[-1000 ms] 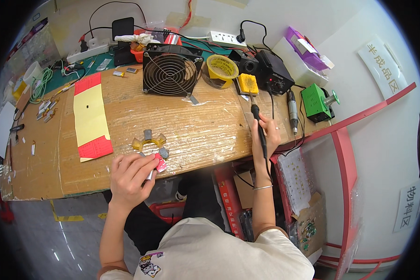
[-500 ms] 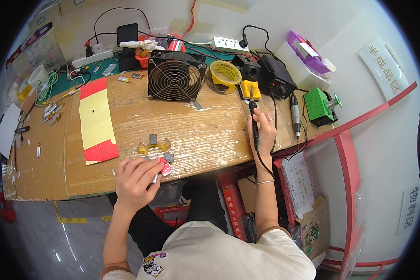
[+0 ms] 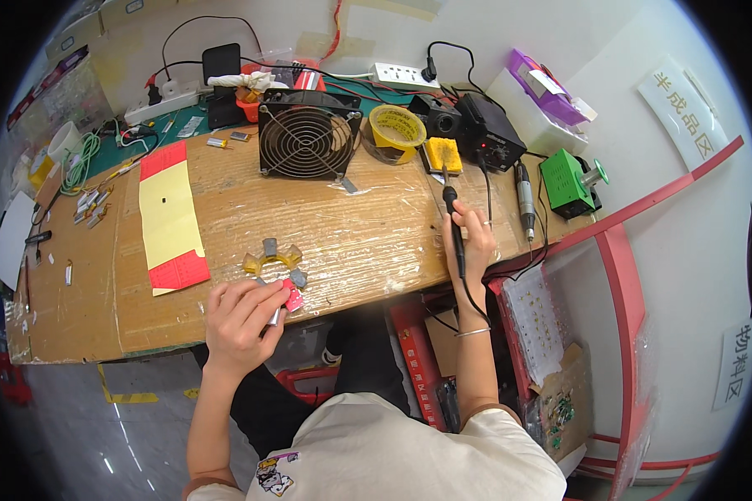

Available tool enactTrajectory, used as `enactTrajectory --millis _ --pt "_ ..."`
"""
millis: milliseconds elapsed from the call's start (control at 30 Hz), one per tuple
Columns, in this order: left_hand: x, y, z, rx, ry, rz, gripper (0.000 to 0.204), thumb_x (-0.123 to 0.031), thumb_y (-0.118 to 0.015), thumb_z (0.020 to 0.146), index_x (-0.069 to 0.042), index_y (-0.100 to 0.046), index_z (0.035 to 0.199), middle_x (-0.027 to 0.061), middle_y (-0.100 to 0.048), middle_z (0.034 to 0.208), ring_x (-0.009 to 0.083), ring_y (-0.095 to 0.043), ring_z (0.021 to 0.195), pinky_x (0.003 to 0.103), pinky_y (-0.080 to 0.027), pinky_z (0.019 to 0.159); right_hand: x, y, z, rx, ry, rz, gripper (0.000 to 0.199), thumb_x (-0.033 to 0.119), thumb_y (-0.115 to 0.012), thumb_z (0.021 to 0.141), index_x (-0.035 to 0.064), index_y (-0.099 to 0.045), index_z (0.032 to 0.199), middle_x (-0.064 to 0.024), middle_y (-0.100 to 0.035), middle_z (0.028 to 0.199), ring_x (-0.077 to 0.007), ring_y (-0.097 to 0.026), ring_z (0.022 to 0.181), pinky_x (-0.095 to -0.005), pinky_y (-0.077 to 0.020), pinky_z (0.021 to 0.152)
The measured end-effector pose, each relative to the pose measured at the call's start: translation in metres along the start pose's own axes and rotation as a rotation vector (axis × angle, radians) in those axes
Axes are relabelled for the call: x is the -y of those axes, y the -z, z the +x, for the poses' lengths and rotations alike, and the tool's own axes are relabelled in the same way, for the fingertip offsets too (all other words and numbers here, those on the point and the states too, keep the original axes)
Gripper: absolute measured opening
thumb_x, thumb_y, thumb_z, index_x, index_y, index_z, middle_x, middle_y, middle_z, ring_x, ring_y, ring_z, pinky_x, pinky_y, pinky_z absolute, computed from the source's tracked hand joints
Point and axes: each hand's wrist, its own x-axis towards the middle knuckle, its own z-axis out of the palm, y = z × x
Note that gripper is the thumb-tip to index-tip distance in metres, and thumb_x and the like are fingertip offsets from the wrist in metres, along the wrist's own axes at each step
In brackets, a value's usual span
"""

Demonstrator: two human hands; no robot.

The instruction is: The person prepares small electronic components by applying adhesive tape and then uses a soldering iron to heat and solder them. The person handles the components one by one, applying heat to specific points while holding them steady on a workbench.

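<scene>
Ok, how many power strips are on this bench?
2. One white power strip lies at the back left, beside the black adapter. The other white power strip sits at the back centre, behind the yellow tape roll. Clutter may hide more.

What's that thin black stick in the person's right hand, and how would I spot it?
Start at the cardboard-covered workbench and find the black square fan standing at its back. To the fan's right, near the bench's right end, the right hand grips a soldering iron. Unlike the pen-like tool lying beside it, its tip points at a yellow sponge.
</scene>
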Motion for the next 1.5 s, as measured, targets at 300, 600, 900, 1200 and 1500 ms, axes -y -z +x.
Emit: enactTrajectory --millis 300,600,900,1200,1500 --pt "-0.001 -0.001 -0.001 0.004 0.014 -0.020 0.030 -0.006 -0.071 0.064 -0.009 -0.067 0.094 0.0012 -0.066 0.099 0.0215 -0.057 0.087 0.037 -0.039 0.080 -0.001 -0.001 0.028 -0.027 0.016 0.084 0.021 -0.002 -0.065 0.076 0.0021 -0.062 0.097 -0.0116 -0.062 0.085 -0.0220 -0.063 0.075 -0.0317 -0.0489 0.066" --pt "0.000 0.000 0.000 0.007 0.002 -0.001 0.031 -0.008 -0.071 0.065 -0.009 -0.067 0.095 0.0000 -0.066 0.099 0.0199 -0.057 0.087 0.035 -0.040 0.081 -0.004 -0.009 0.016 0.033 0.063 -0.019 0.019 -0.001 -0.065 0.073 0.0026 -0.063 0.092 -0.0125 -0.059 0.079 -0.0289 -0.060 0.073 -0.0354 -0.0475 0.065" --pt "0.000 0.000 -0.001 0.007 0.000 0.000 0.032 -0.009 -0.071 0.065 -0.010 -0.067 0.096 -0.0005 -0.066 0.099 0.0191 -0.057 0.087 0.034 -0.039 0.081 0.000 0.010 0.012 0.025 -0.039 0.083 0.016 -0.001 -0.065 0.076 0.0012 -0.063 0.091 -0.0095 -0.061 0.078 -0.0200 -0.059 0.070 -0.0297 -0.0463 0.064" --pt "0.000 0.000 0.000 0.001 -0.003 -0.004 0.032 -0.008 -0.072 0.065 -0.010 -0.067 0.097 -0.0004 -0.066 0.098 0.0192 -0.057 0.087 0.034 -0.039 0.081 0.006 0.050 0.000 -0.463 -0.685 1.276 0.013 0.014 -0.059 0.089 0.0050 -0.051 0.084 -0.0128 -0.063 0.095 -0.0239 -0.065 0.088 -0.0297 -0.0564 0.079" --pt "-0.001 0.001 0.001 -0.002 -0.005 0.006 0.032 -0.007 -0.071 0.064 -0.009 -0.067 0.096 -0.0006 -0.066 0.098 0.0191 -0.057 0.087 0.034 -0.040 0.081 0.030 0.066 -0.010 -0.455 -0.743 1.505 0.020 0.018 -0.056 0.091 0.0020 -0.058 0.102 -0.0105 -0.065 0.095 -0.0195 -0.065 0.088 -0.0252 -0.0575 0.075"
